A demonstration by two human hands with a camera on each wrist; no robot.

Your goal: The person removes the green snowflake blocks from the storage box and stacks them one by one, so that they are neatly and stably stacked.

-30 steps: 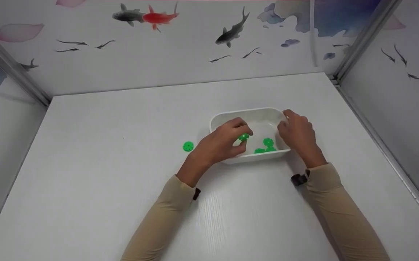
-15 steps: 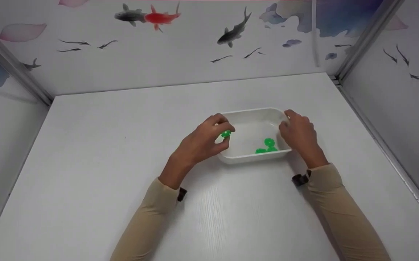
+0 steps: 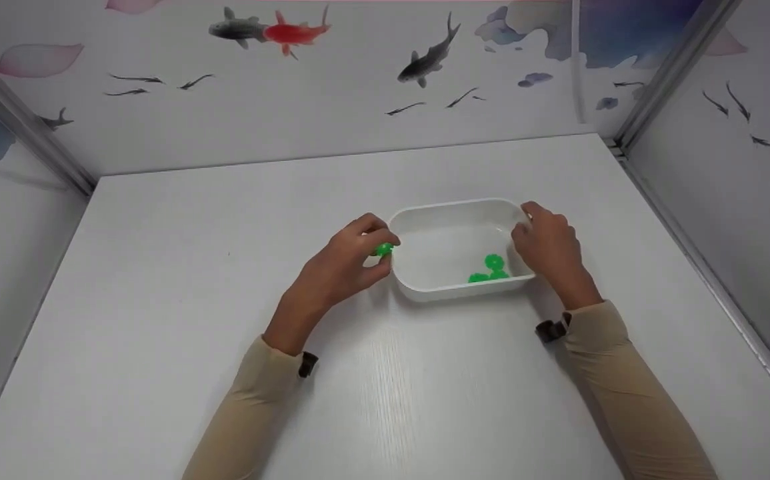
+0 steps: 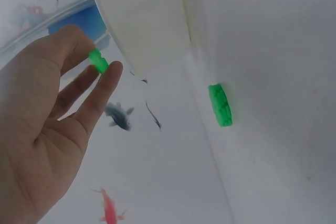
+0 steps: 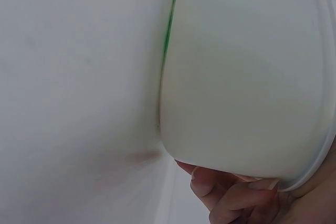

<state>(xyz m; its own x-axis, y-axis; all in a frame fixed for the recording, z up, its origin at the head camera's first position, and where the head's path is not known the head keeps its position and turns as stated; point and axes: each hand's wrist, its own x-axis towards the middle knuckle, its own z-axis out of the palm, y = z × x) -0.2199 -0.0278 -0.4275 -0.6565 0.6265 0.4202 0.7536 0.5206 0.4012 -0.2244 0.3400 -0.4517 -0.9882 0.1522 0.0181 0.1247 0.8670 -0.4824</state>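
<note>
My left hand (image 3: 338,263) pinches a green notched plastic disc (image 3: 384,249) between thumb and fingers, right at the left rim of a white plastic tub (image 3: 463,291). In the left wrist view this disc (image 4: 98,61) shows at the fingertips, above the table. Another green disc (image 4: 220,105) lies on the table below that hand; the hand hides it from the head view. My right hand (image 3: 550,248) grips the tub's right end, its thumb inside the rim. From the right wrist view, its fingers (image 5: 236,200) curl against the tub's outer wall. Inside the tub, several green discs (image 3: 493,262) gather near the front right.
A white tabletop (image 3: 158,320) carries the tub right of the middle. Behind it stands a white wall panel (image 3: 331,113) with painted fish, and more panels rise at left and right, joined by grey metal posts. A dark strap device sits at each wrist.
My left hand has moved left with the pinched disc, from over the tub's inside to its left rim. The disc on the table has gone behind this hand. My right hand stays put.
</note>
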